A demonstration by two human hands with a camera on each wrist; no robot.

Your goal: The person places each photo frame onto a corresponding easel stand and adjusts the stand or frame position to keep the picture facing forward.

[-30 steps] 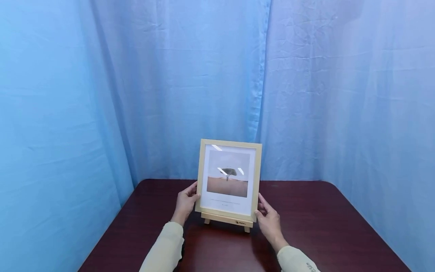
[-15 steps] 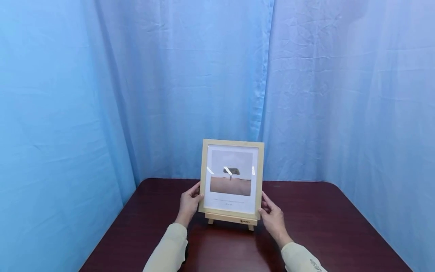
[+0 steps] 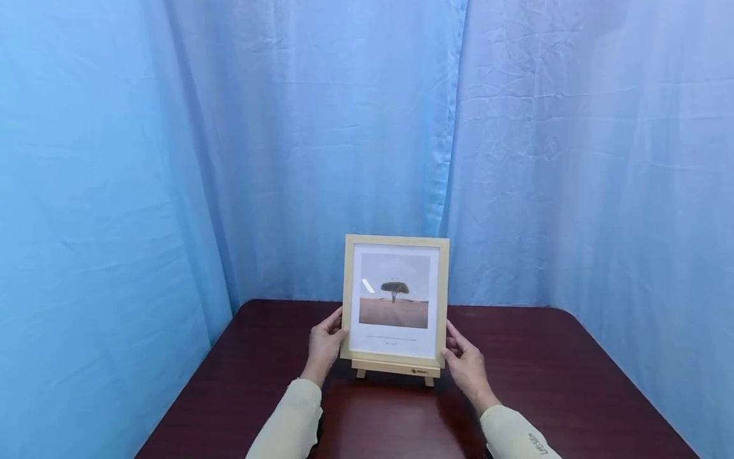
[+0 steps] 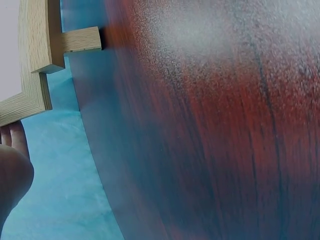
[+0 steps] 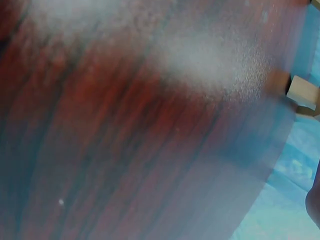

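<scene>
A pale wooden picture frame (image 3: 443, 299) holds a print (image 3: 394, 309) of a lone tree. It stands upright on a small wooden tabletop easel (image 3: 390, 367), whose ledge and two front feet show beneath it. My left hand (image 3: 325, 344) grips the frame's lower left side, thumb on the front. On the lower right side, my right hand (image 3: 467, 366) holds the frame the same way. The left wrist view catches the frame's corner (image 4: 37, 100) and an easel foot (image 4: 82, 40); in the right wrist view only an easel foot (image 5: 302, 92) and a sliver of hand show.
A dark red-brown glossy table (image 3: 533, 370) lies under the easel. Light blue curtains (image 3: 344, 127) hang behind it and along both sides, close to the table's edges.
The frame and easel have turned slightly and now stand straighter, both hands moving with them. Glare on the glass has shifted and shrunk. The whole view has drifted a little.
</scene>
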